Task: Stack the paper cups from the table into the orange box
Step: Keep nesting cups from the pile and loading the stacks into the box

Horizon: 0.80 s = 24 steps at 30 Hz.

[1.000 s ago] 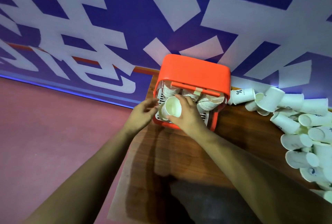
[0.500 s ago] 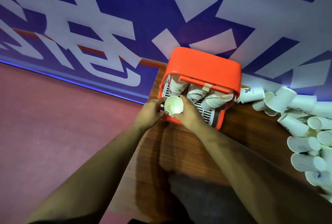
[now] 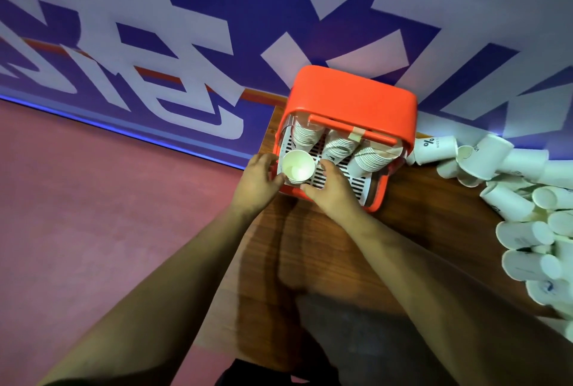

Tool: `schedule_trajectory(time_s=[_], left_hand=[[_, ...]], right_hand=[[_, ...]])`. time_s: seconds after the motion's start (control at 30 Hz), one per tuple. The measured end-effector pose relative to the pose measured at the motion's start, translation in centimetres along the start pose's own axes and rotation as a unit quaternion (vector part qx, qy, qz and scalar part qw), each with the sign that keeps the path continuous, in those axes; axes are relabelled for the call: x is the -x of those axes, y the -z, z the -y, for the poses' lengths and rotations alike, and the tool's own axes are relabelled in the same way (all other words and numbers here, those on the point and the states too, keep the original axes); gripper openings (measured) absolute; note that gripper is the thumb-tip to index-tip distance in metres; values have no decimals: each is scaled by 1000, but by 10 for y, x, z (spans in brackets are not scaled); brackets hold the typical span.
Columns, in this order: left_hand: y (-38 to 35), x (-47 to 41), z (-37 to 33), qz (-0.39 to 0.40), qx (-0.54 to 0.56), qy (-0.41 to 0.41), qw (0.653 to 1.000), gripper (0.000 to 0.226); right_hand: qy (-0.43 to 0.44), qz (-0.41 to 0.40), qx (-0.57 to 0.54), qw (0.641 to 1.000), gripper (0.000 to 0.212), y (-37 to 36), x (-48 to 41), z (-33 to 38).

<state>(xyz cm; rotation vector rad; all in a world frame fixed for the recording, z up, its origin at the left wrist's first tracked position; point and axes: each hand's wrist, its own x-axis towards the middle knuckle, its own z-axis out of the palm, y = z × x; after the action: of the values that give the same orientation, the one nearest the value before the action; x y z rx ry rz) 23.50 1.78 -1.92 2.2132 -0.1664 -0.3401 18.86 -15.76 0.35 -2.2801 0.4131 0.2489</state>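
Note:
The orange box [image 3: 350,97] stands on the wooden table at its far left corner, open toward me, with three stacks of white paper cups [image 3: 338,147] lying inside on a slotted white tray. A white paper cup [image 3: 298,165], mouth toward me, sits at the box's front left. My left hand [image 3: 259,179] holds its left side and my right hand [image 3: 330,188] holds its right side, fingers curled round it. A heap of loose white paper cups [image 3: 527,199] lies on the table to the right.
The wooden table [image 3: 310,246] ends at its left edge just beside the box, with pink floor [image 3: 93,199] below. A blue wall with large white lettering [image 3: 186,29] rises right behind the box. A dark shadow covers the table near me.
Both hands have closed in on the cup; the left hand now holds its left side and the cup sits lower at the box's front left. The view has shifted slightly.

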Motion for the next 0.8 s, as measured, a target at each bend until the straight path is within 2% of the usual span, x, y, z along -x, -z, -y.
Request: schedule_trajectory(time_s=[0.2,0.37,0.5,0.67,0.8], left_hand=[[-9,41,-16,-1,13,3,1000,30],[-42,59,-52,43,-4,-18,999,31],[-90,63,-99,86,-16,-48,995,39],[-154,54,-163,163,-50,-106,980,36],[-195,33,-210,166,-82,-131,974,39]], right_hand=[[3,22,51,998,59,53,53,-46],[-83,-8,103,991,60,110,75,-103],[-125,-21,108,986,62,168,86,-144],[-142,-67,119,980,64,230,89,-189],[-154,-109,103,977,59,266,76,-221]])
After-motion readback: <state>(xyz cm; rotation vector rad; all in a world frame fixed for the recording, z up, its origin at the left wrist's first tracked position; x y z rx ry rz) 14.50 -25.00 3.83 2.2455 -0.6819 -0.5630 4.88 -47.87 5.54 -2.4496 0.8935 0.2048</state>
